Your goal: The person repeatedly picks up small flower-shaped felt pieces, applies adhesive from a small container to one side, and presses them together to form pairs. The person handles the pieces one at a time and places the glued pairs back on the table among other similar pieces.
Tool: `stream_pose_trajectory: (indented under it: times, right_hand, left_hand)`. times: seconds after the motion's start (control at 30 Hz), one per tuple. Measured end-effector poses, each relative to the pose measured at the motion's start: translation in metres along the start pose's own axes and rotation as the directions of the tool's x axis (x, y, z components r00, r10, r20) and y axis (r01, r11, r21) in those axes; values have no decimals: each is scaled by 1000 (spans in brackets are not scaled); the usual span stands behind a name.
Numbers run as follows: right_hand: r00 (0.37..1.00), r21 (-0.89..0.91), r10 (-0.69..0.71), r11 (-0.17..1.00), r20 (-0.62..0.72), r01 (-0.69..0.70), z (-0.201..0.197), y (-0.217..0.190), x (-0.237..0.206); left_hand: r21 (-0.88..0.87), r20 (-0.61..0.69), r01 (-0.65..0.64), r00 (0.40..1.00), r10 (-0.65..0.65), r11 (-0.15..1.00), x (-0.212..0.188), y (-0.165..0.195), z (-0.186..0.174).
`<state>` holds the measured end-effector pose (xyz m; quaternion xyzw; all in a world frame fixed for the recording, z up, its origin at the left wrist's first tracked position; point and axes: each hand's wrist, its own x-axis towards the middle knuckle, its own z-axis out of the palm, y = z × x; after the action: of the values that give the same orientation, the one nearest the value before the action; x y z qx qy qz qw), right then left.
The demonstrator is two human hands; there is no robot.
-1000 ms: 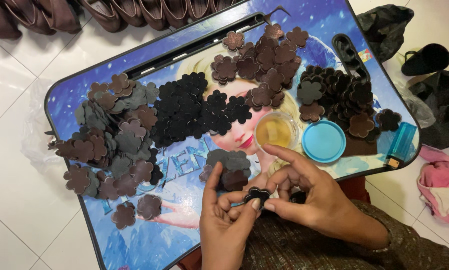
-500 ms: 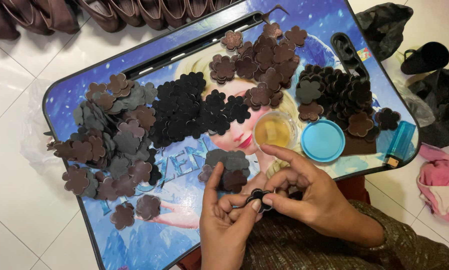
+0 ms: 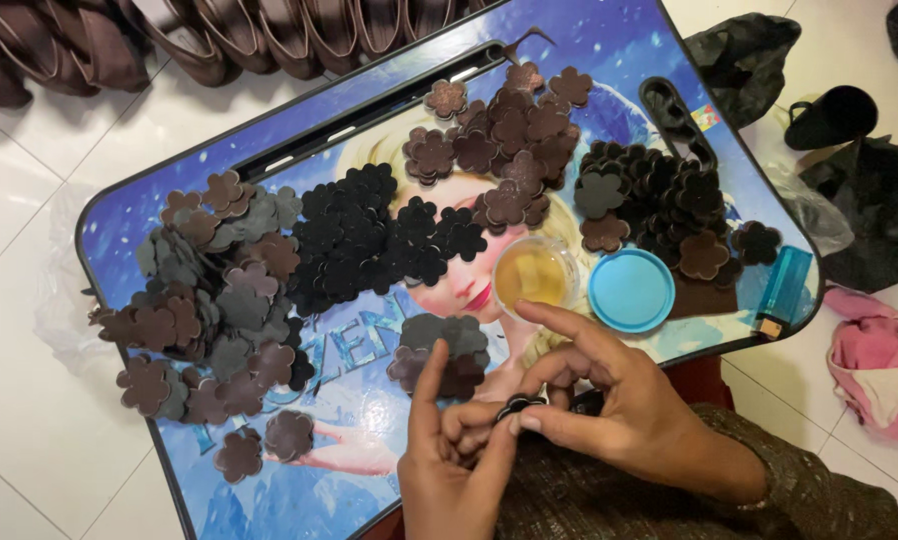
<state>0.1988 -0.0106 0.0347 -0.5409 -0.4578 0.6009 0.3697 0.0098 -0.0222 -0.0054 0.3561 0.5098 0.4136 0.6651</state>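
A small black flower-shaped cutout (image 3: 520, 406) is pinched between both hands at the near edge of a blue picture-printed lap table (image 3: 569, 50). My left hand (image 3: 454, 460) grips it from below with the index finger raised. From the right, my right hand (image 3: 609, 400) presses it with thumb and fingers. Just beyond the hands lies a small stack of grey and brown flowers (image 3: 439, 350). A heap of black flowers (image 3: 364, 240) covers the table's middle.
Brown and grey flower heaps (image 3: 209, 290) lie left, brown ones (image 3: 509, 140) at the back, dark ones (image 3: 659, 200) right. A small cup of yellowish liquid (image 3: 534, 275), a blue lid (image 3: 631, 290) and a blue lighter (image 3: 781, 285) sit right. Pink cloth (image 3: 884, 360) lies on the floor.
The hands have kept working the black flower between the fingertips; the left index finger has lifted and the fingers have shifted slightly. The piles have not moved.
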Motion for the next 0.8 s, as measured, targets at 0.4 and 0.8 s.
stream_pose_trajectory:
  times: [0.4, 0.8]
  right_hand:
    - [1000, -31, 2, 1000, 0, -2, -9, 2, -4]
    - [998, 28, 56, 998, -11, -56, -14, 9, 0]
  left_hand:
    - [381, 110, -94, 992, 56, 920, 3, 8, 3]
    - [311, 73, -4, 997, -19, 950, 10, 12, 11]
